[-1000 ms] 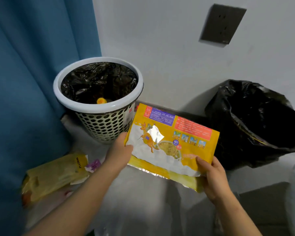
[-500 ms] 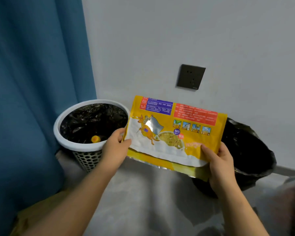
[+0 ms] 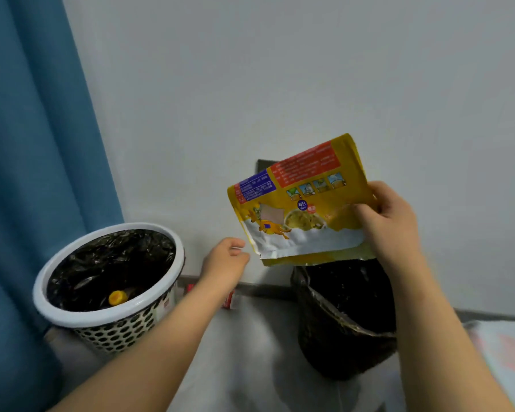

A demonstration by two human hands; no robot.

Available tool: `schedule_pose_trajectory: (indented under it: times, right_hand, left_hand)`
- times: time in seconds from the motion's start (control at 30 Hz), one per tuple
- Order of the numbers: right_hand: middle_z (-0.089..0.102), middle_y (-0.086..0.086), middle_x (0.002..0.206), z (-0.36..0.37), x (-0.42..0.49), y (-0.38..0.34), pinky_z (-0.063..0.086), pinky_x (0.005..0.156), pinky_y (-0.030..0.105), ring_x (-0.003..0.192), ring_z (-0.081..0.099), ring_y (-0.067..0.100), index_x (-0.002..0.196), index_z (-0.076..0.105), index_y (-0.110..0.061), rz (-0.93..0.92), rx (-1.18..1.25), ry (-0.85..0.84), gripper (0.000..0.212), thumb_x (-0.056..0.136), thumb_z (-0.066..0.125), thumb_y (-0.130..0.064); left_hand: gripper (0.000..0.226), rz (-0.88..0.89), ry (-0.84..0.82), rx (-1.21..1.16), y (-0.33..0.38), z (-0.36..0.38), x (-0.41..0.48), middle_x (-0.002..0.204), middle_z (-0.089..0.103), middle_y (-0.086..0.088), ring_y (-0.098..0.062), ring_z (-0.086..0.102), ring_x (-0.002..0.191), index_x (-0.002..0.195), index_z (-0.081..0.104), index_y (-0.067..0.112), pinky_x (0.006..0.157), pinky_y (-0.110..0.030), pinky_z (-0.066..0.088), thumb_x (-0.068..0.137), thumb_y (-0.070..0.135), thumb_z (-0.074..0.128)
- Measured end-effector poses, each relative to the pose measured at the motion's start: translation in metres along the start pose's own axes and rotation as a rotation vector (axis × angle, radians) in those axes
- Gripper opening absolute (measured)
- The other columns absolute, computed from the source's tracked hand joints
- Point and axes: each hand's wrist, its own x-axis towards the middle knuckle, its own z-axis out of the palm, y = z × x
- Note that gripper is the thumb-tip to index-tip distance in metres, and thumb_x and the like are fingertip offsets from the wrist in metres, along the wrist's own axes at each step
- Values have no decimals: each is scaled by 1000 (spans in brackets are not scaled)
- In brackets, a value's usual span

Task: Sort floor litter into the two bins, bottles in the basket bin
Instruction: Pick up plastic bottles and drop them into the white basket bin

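Observation:
My right hand (image 3: pixel 390 221) grips the right edge of a yellow food pouch (image 3: pixel 298 203), which hangs tilted above the black bag bin (image 3: pixel 345 316). My left hand (image 3: pixel 225 258) is just left of the pouch's lower corner, fingers loosely curled, holding nothing. The white perforated basket bin (image 3: pixel 110 310) with a black liner stands at the left; a bottle with an orange cap (image 3: pixel 118 297) lies inside it.
A blue curtain (image 3: pixel 33 159) hangs at the left beside the basket bin. A grey wall runs behind both bins, with a dark socket plate (image 3: pixel 263 163) partly hidden by the pouch. A small red and white wrapper (image 3: pixel 231 301) lies at the wall's base between the bins.
My left hand has let go of the pouch. My right hand has carried it up and to the right, over the black bag bin. The camera has tilted upward.

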Motion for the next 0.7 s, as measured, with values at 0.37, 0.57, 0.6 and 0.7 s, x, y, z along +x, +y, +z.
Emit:
schedule_pose_trajectory:
  times: [0.37, 0.57, 0.6, 0.7]
  right_hand:
    - [55, -3, 68, -25, -17, 13, 38, 55, 29, 64, 50, 16, 91, 57, -21, 151, -129, 194, 22, 82, 43, -6]
    - [55, -6, 69, -30, -35, 35, 38, 55, 25, 63, 49, 10, 90, 53, -24, 245, -183, 223, 21, 85, 41, -7]
    - [55, -7, 70, -30, -36, 39, 37, 54, 24, 64, 50, 10, 91, 52, -25, 262, -198, 219, 22, 85, 41, -7]
    - [57, -2, 74, -28, -38, 49, 35, 53, 27, 67, 51, 19, 93, 53, -25, 311, -250, 202, 22, 84, 42, -7]
  left_hand:
    - [16, -125, -151, -72, -2, 81, -2, 100, 61, -6, -26, 59, 99, 87, 55, 25, 85, -33, 48, 88, 11, 49]
    - [28, -466, -332, -272, -25, 134, 0, 94, 51, -7, -22, 55, 83, 121, 49, 9, 60, -36, 49, 93, 14, 48]
    - [32, -493, -342, -292, -29, 142, 1, 92, 50, -6, -21, 55, 79, 124, 48, 9, 55, -35, 48, 93, 16, 48]
    - [34, -551, -354, -308, -39, 161, 2, 97, 50, -8, -20, 54, 73, 126, 44, 8, 49, -34, 46, 94, 20, 49]
